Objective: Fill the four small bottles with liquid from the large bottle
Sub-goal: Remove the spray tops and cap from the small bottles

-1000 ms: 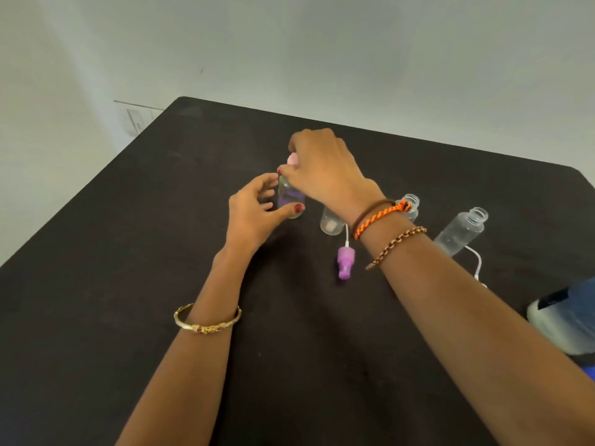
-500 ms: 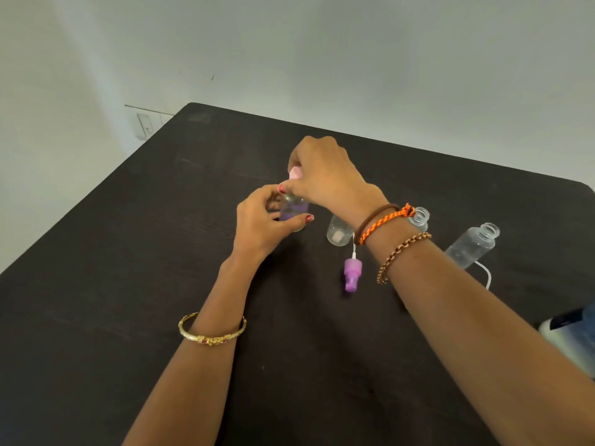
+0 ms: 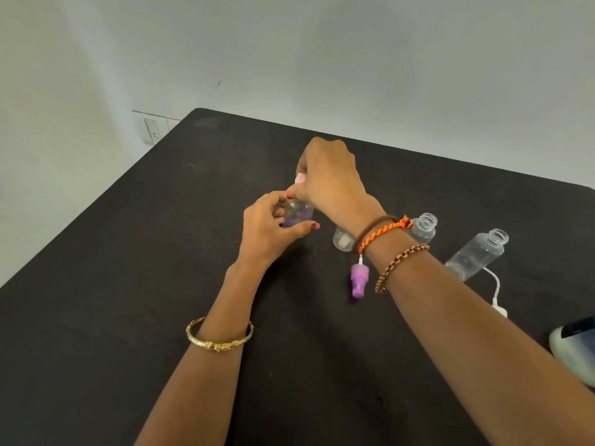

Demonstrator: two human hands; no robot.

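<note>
The large bottle (image 3: 571, 344) shows only as a pale rounded end with a dark label at the right edge of the view, lying on the desk (image 3: 128, 300); most of it is cut off, so its long axis cannot be told. The desk is dark, and its far edge runs near a pale wall (image 3: 354, 59) with a switch plate (image 3: 154, 130) at the far left corner.

The left hand (image 3: 267, 230) curls round the body of a small bottle with purple liquid (image 3: 297, 215), thumb tip on the near side, fingers behind it. This bottle stands upright, long axis vertical, near the middle of the desk. The right hand (image 3: 331, 178) comes down over its top, fingers bent round a pink cap (image 3: 300, 178) that peeks out at the left of the knuckles.

To the right, three clear small bottles stand uncapped in a row. The second bottle (image 3: 343, 241) is mostly hidden behind the right wrist. The third bottle (image 3: 425, 225) shows its threaded neck above the wrist. The fourth bottle (image 3: 476, 254) stands apart to the right and looks tilted, mouth up and to the right.

A purple spray cap (image 3: 359, 281) lies on the desk just beside the right wrist, its thin tube pointing away. A white spray cap (image 3: 499, 309) lies near the fourth bottle, its tube curving up toward it.
</note>
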